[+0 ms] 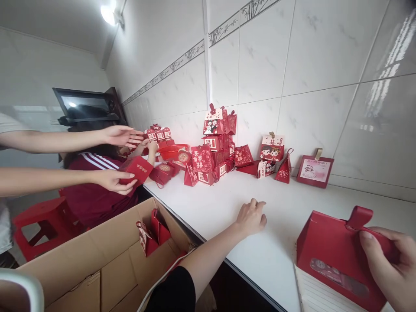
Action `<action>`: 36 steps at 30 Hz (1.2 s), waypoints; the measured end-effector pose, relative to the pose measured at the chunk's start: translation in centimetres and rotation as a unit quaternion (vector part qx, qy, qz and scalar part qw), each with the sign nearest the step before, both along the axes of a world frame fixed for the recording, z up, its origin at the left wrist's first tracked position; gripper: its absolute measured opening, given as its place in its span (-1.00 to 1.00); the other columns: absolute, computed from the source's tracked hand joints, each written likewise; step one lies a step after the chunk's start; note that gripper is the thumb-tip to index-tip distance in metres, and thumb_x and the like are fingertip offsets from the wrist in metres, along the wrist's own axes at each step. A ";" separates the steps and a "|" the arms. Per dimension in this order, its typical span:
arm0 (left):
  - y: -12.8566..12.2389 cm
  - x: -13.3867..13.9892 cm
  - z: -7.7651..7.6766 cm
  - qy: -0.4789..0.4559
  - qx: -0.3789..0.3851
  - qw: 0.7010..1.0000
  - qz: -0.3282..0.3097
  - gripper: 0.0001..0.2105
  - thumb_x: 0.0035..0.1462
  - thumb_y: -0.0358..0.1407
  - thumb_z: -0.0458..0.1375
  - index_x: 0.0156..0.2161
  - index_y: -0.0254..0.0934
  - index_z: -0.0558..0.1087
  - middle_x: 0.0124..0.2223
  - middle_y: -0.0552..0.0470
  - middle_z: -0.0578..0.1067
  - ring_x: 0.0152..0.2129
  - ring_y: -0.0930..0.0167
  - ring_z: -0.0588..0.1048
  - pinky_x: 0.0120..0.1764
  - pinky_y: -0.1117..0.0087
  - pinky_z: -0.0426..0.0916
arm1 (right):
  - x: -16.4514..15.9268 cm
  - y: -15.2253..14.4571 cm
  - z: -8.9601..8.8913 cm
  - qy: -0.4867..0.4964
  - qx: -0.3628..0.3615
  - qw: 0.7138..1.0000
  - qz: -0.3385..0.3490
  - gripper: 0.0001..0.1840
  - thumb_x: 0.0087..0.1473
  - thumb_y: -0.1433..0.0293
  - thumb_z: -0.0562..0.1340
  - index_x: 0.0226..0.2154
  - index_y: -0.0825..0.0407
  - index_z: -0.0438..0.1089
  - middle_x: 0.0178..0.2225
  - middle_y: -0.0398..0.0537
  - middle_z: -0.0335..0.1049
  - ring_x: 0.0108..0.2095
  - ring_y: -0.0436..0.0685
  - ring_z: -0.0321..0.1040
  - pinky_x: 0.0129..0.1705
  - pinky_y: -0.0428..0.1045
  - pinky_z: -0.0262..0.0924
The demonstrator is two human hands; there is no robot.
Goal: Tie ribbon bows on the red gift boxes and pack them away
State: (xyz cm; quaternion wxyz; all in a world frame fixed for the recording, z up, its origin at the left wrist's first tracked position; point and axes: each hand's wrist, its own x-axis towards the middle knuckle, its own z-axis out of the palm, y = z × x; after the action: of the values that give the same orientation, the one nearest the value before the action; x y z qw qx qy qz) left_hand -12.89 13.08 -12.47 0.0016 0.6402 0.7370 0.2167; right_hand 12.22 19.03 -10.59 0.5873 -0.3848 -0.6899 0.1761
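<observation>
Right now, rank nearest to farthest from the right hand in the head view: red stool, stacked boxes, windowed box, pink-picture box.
1. Windowed box: in the right hand.
2. Pink-picture box: right side.
3. Stacked boxes: mid-frame.
4. Red stool: far left.

Marbled white tiles (318, 52) line the wall behind the long white table (201, 203); left of it are a red plastic stool (39, 210) and, high up, a glowing lamp (109, 14).

From the person's head, the single camera looks forward and somewhat down across the counter (276, 219) to the tiled wall (260, 69), wide enough to catch a lamp (109, 14), with the right hand (390, 260) and cardboard box (97, 247) nearest.
</observation>
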 end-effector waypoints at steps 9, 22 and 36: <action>4.0 3.7 2.0 -0.311 0.138 0.940 -0.030 -0.71 0.16 -0.24 -0.15 -0.24 -0.27 0.39 -0.52 0.11 0.28 -0.55 0.41 0.33 -0.35 0.37 0.28 | -0.9 -1.0 2.0 -0.017 0.024 1.000 0.008 -0.77 0.04 0.15 0.13 -0.46 -0.05 0.28 -0.47 -0.05 0.38 -0.48 0.14 0.31 -0.44 0.01 0.22; 5.7 7.2 5.2 -0.553 0.300 0.749 -0.208 -0.57 0.08 0.02 -0.10 -0.44 -0.31 0.39 -0.48 -0.01 0.40 -0.47 0.39 0.38 -0.31 0.35 0.28 | -2.1 -0.5 1.9 0.005 0.104 0.991 0.088 -0.86 0.19 0.41 0.10 -0.42 0.00 0.23 -0.47 -0.16 0.25 -0.47 0.01 0.22 -0.43 -0.07 0.13; 2.5 9.4 6.6 -0.267 0.388 0.811 -0.346 -0.82 0.06 -0.49 0.19 -0.32 -0.24 0.27 -0.36 0.13 0.50 -0.45 0.54 0.49 -0.36 0.54 0.39 | -1.7 -1.8 2.2 0.027 0.116 0.989 0.089 -0.88 0.16 0.49 0.12 -0.39 -0.02 0.22 -0.46 -0.16 0.21 -0.44 0.01 0.22 -0.47 -0.06 0.11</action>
State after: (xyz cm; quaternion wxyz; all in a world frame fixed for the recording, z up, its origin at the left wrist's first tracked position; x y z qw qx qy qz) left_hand -3.48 15.57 -5.88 0.0249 0.7176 0.2916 0.6320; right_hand 10.49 17.23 -8.40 0.6283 -0.2466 -0.7210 0.1569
